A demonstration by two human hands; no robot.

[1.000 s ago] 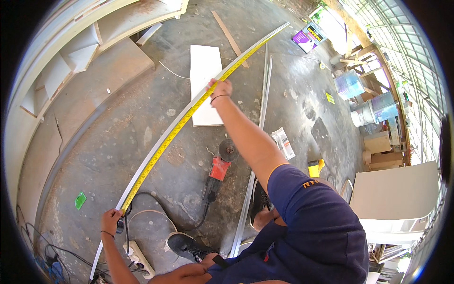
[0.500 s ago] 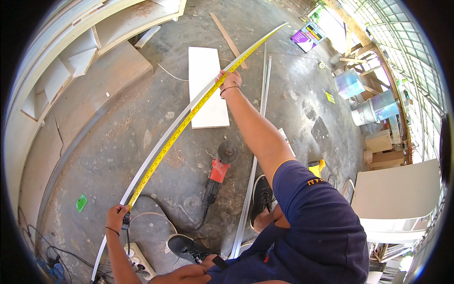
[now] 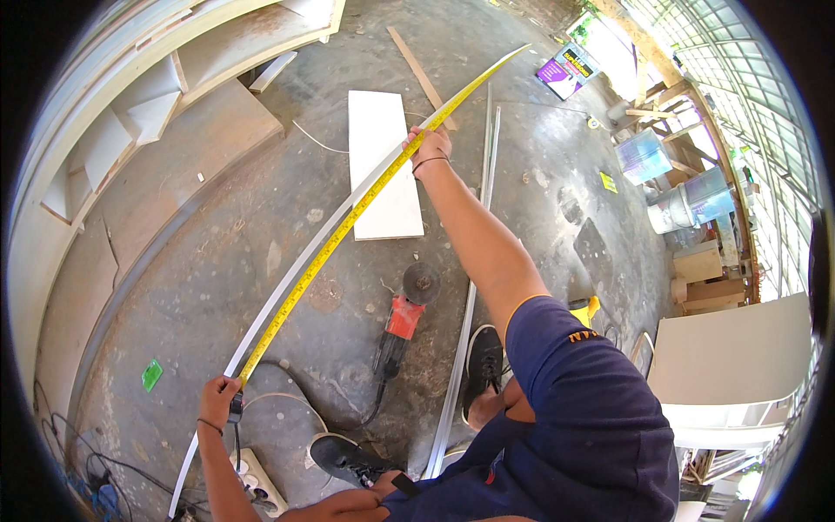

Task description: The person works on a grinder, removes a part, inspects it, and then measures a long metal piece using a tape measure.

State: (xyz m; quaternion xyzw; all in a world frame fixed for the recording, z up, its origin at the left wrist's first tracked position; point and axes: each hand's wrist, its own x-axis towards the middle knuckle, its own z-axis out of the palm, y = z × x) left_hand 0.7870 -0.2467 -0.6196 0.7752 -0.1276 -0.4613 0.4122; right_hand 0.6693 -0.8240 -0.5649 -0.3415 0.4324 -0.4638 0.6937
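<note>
A long pale strip [image 3: 277,300], narrow and straight-edged, slants from the lower left up to the far middle. Along it lies the yellow blade of a tape measure [image 3: 304,282], drawn out far. My left hand [image 3: 219,400] is closed round the tape's dark case and presses at the strip's side. Farther up, my right hand [image 3: 429,146] is closed on the blade and strip together, above a white board [image 3: 391,204] on the floor. Beneath my right forearm lies a red and black angle grinder [image 3: 402,317] with a round disc.
A socket strip [image 3: 257,483] with cables is by my left foot. Metal profiles [image 3: 455,383] run along the floor beside my other shoe. White shelving [image 3: 161,96] stands at left. A purple box [image 3: 565,74], clear tubs [image 3: 678,204] and a pale panel [image 3: 731,348] are at right.
Both hands keep their grip on the tape measure and strip. They have shifted very slightly right, and the whole view has moved slightly with them.
</note>
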